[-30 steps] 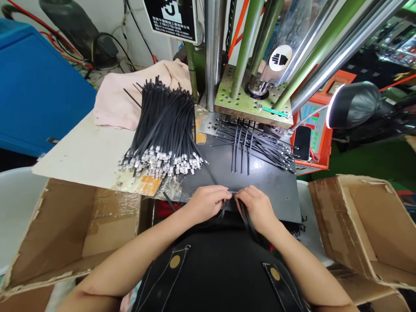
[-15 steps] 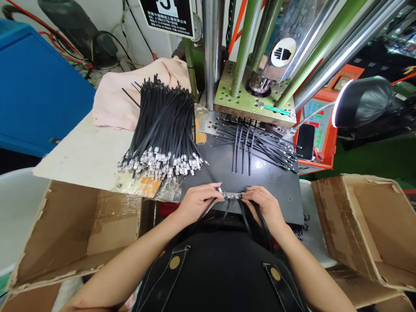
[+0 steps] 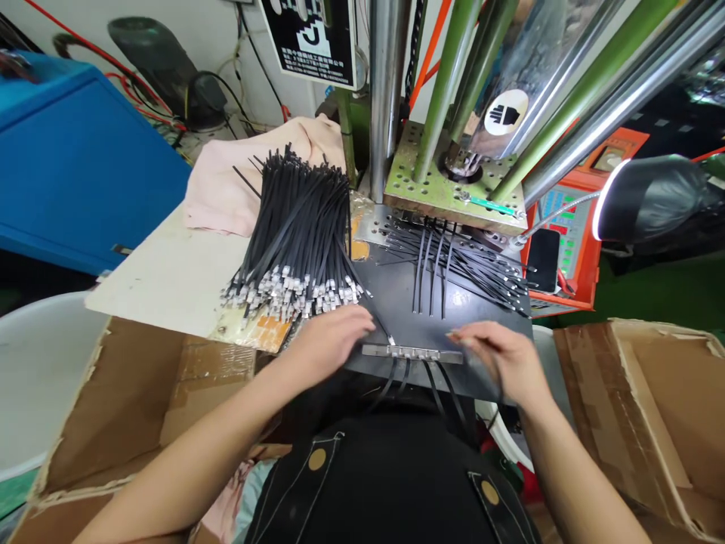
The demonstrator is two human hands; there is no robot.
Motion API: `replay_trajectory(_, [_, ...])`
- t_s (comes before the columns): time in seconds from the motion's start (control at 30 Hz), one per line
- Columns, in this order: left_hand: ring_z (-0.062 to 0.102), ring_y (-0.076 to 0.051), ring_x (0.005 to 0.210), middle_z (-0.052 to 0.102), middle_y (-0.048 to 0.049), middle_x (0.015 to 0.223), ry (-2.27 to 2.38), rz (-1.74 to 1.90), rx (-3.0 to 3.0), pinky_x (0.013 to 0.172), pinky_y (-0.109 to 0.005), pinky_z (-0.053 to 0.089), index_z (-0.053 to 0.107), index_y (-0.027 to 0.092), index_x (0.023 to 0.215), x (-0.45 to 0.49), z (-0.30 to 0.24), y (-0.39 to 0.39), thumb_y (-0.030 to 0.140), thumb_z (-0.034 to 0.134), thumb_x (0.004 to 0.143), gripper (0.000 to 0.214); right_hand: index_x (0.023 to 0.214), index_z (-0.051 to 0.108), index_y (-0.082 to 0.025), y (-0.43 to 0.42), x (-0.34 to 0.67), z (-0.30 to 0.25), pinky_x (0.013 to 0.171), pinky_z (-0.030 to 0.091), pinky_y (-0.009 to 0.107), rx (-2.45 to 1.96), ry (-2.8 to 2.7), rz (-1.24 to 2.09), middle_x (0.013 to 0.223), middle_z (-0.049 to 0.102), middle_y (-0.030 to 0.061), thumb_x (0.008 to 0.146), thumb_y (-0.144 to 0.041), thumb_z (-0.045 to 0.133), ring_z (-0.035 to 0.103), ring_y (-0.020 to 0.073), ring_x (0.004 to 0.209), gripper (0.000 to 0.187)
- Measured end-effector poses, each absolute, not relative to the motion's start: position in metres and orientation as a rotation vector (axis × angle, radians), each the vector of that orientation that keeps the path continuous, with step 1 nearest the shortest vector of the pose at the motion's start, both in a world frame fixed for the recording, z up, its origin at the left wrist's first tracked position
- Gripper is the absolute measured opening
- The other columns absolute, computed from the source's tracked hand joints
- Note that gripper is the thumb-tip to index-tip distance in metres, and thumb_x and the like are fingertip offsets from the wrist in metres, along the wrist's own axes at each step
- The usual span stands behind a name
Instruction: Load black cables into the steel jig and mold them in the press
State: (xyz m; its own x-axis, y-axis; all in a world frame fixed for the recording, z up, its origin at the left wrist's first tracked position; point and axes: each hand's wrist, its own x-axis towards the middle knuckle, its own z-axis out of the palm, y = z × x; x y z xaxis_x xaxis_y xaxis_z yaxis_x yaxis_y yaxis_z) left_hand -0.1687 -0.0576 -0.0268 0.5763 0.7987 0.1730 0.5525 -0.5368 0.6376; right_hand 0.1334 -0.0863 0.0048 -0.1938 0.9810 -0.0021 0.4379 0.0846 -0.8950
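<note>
- Silver-grey metal bar, narrow and flat, lies crosswise on the near edge of the black work plate, directly between the two hands. Four black straps hang from it toward the person's dark apron.
- Left hand lies flat just beside the bar's left end, fingers stretched out and held together, pinching nothing. Blur hides whether it touches the bar.
- Right hand hovers at the bar's right end with its fingers loosely spread and blurred. Its fingertips are just beyond that end and grip nothing.
- Beyond the left hand's fingertips lies a thick bundle of black cable ties with silver metal heads. The heads face the hand, and the bundle rests on a pale board.
- Beyond the gap between the hands, loose black ties fan out across the plate beneath the green perforated press plate.
- Outside the left forearm stands an open brown cardboard box, and outside the right forearm a second brown carton.
- Pink cloth lies crumpled behind the bundle, well away from both hands.
</note>
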Motion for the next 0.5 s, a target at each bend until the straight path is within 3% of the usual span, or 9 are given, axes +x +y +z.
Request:
replay_trajectory(0.13, [0.061, -0.019, 0.090, 0.068, -0.0061, 0.098, 1.424, 0.636, 2.377, 0.085, -0.034, 0.052, 0.069, 0.017, 0.094, -0.201, -0.016, -0.036, 0.015, 0.049, 0.093, 0.020, 0.100, 0.057, -0.019, -0.041, 0.089, 0.008, 0.052, 0.051, 0.027, -1.580, -1.472, 1.396, 0.063, 0.067, -0.0014, 0.093, -0.028, 0.054, 0.060, 0.0146, 0.048, 0.012])
replay_trajectory(0.2, [0.058, -0.023, 0.095, 0.065, -0.0087, 0.104, 1.432, 0.497, 2.487, 0.086, -0.038, 0.051, 0.069, 0.016, 0.099, -0.205, -0.011, -0.034, 0.012, 0.049, 0.091, 0.022, 0.097, 0.057, -0.018, -0.028, 0.060, -0.002, 0.056, 0.049, 0.027, -1.723, -1.832, 1.485, 0.061, 0.065, -0.0006, 0.088, -0.022, 0.057, 0.062, 0.0165, 0.053, 0.010])
replay_trajectory(0.33, [0.051, -0.030, 0.107, 0.056, -0.0154, 0.125, 1.388, 0.197, 2.665, 0.089, -0.043, 0.049, 0.064, 0.014, 0.118, -0.198, -0.011, -0.041, 0.005, 0.053, 0.084, 0.037, 0.103, 0.059, -0.017, -0.028, 0.027, -0.020, 0.072, 0.049, 0.035, -1.961, -2.415, 1.177, 0.087, 0.071, 0.0108, 0.083, -0.028, 0.064, 0.068, 0.0296, 0.089, 0.024])
replay_trajectory(0.43, [0.052, -0.030, 0.104, 0.051, -0.0161, 0.137, 1.380, 0.069, 2.806, 0.087, -0.044, 0.049, 0.061, 0.014, 0.125, -0.191, -0.021, -0.037, 0.005, 0.053, 0.085, 0.042, 0.098, 0.061, -0.017, -0.032, 0.025, -0.025, 0.072, 0.047, 0.035, -1.980, -2.512, 1.029, 0.095, 0.070, 0.0126, 0.083, -0.022, 0.056, 0.067, 0.0302, 0.090, 0.017])
replay_trajectory(0.5, [0.055, -0.029, 0.097, 0.057, -0.0143, 0.131, 1.324, 0.064, 2.889, 0.077, -0.041, 0.049, 0.066, 0.015, 0.116, -0.188, -0.027, -0.028, 0.012, 0.054, 0.090, 0.029, 0.091, 0.063, -0.016, -0.029, 0.030, -0.026, 0.073, 0.046, 0.034, -1.968, -2.509, 0.982, 0.096, 0.069, 0.0135, 0.081, -0.015, 0.053, 0.067, 0.0284, 0.089, 0.014])
